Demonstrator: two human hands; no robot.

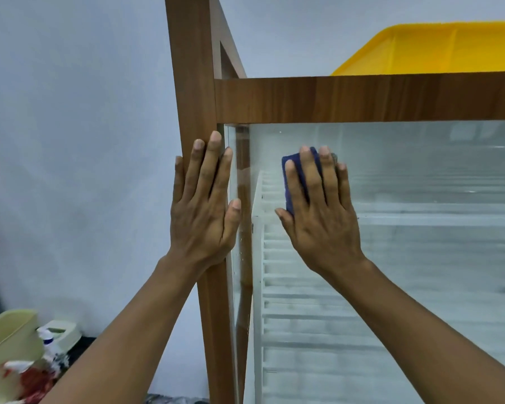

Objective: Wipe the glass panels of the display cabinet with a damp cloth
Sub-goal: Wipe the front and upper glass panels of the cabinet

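Display cabinet [362, 97]: brown wood frame, with a corner post rising in front of me and a top rail running off to the right.
Glass panel [420, 176]: the front pane under the top rail. It looks hazy and streaked across most of its width, and white slatted shelves [303, 287] show behind it.
Yellow tray [435, 48]: sits on the cabinet top, well clear of my work.
Left hand [204, 211]: laid flat against the corner post, fingers straight and close together, gripping nothing. The thumb reaches over to the edge of the glass. I judge that it is bracing the cabinet.
Right hand [321, 220]: palm flat on the glass near the upper left corner of the pane, fingers straight and a little apart, pressing down on the cloth.
Cloth [288, 196]: dark blue and folded small, pinned between my right fingers and the glass. Only its top and left edges show.
Step in hand: wiping the front pane, probably early on, since I am near the top left and the haze runs far to the right and down.
Next move: keep even pressure and sweep the cloth along under the rail, then work down in overlapping rows. I need a steady post and care near the pane's exposed edge by my left thumb.
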